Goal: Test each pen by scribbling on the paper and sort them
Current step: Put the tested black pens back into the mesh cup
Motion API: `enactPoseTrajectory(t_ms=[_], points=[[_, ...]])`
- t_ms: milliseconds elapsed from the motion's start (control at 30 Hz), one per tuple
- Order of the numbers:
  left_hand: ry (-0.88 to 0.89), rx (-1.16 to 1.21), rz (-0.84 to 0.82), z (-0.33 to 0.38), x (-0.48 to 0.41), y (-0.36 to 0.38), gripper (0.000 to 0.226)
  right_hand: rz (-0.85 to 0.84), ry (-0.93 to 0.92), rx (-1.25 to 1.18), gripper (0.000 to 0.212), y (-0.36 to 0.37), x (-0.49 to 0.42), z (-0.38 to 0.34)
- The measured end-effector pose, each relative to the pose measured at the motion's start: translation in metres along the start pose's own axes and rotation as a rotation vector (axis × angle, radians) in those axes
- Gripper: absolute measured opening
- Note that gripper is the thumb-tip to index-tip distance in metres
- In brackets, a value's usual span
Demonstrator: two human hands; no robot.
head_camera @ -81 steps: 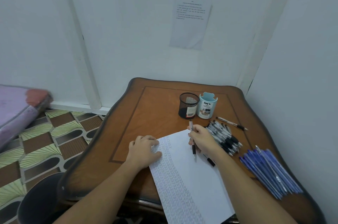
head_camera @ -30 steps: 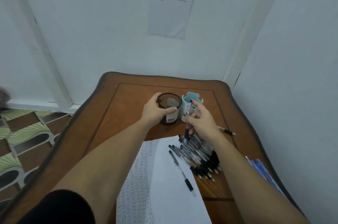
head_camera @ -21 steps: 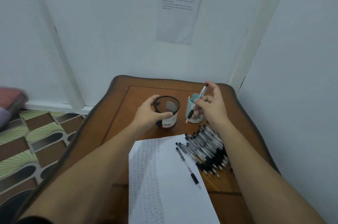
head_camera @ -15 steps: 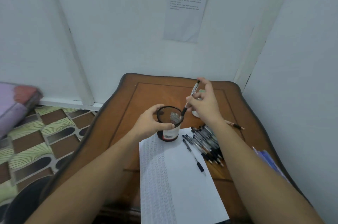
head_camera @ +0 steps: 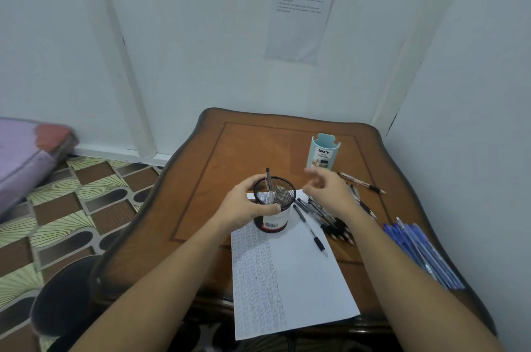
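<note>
Pale walls (head_camera: 201, 35), patterned tile floor (head_camera: 86, 208), wooden table (head_camera: 244, 150).

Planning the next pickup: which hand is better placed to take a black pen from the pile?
Right. The right hand is empty, fingers loose, just above the pile of black pens, while the left hand grips the mesh pen cup.
</note>
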State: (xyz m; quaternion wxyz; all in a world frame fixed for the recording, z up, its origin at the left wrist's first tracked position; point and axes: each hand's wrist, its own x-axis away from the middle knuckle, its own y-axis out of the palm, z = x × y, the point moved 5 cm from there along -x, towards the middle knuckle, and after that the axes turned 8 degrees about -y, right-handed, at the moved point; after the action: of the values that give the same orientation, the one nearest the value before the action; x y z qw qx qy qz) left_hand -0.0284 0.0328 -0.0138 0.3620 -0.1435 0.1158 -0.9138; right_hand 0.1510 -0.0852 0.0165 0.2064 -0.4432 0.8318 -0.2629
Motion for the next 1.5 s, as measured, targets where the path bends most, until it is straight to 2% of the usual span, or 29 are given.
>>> enactPoseTrajectory(t_ms=[100,167,267,367,433,533,633,767,933,1100,1200,1500], points=[[-0.01,0.046,-0.004,-0.003,0.002,0.001,0.081,-0.249,0.054,0.367,0.06,0.008,0.017,0.016],[-0.02,0.072,-0.003,-0.004,0.004,0.001,0.084,-0.291,0.03,0.458,0.069,0.018,0.025,0.022],[-0.021,0.084,-0.006,-0.003,0.005,0.002,0.078,-0.182,0.048,0.435,0.073,0.022,0.031,0.028],[-0.026,0.096,-0.011,-0.003,0.005,0.003,0.077,-0.035,0.046,0.573,0.073,0.012,0.034,0.027],[-0.03,0.102,-0.011,-0.003,0.004,0.002,0.078,-0.024,0.098,0.685,0.093,0.005,0.034,0.029],[-0.035,0.111,-0.016,-0.004,0.003,0.003,0.085,-0.132,0.243,0.764,0.132,-0.002,0.03,0.043],[-0.035,0.117,-0.017,-0.004,0.003,0.003,0.079,-0.241,0.291,0.685,0.142,-0.001,0.027,0.052],[-0.036,0.123,-0.014,-0.004,0.003,0.003,0.075,-0.268,0.261,0.72,0.139,0.002,0.019,0.047],[-0.04,0.128,-0.027,-0.006,0.001,0.003,0.079,-0.289,0.267,0.603,0.129,0.004,0.016,0.042],[-0.047,0.146,-0.028,-0.007,0.001,0.003,0.087,-0.284,0.265,0.561,0.129,0.007,0.013,0.041],[-0.042,0.162,-0.034,-0.007,0.001,0.005,0.084,-0.264,0.25,0.482,0.131,0.01,0.014,0.037],[-0.033,0.174,-0.043,-0.006,0.001,0.005,0.084,-0.264,0.21,0.444,0.129,0.012,0.007,0.028]])
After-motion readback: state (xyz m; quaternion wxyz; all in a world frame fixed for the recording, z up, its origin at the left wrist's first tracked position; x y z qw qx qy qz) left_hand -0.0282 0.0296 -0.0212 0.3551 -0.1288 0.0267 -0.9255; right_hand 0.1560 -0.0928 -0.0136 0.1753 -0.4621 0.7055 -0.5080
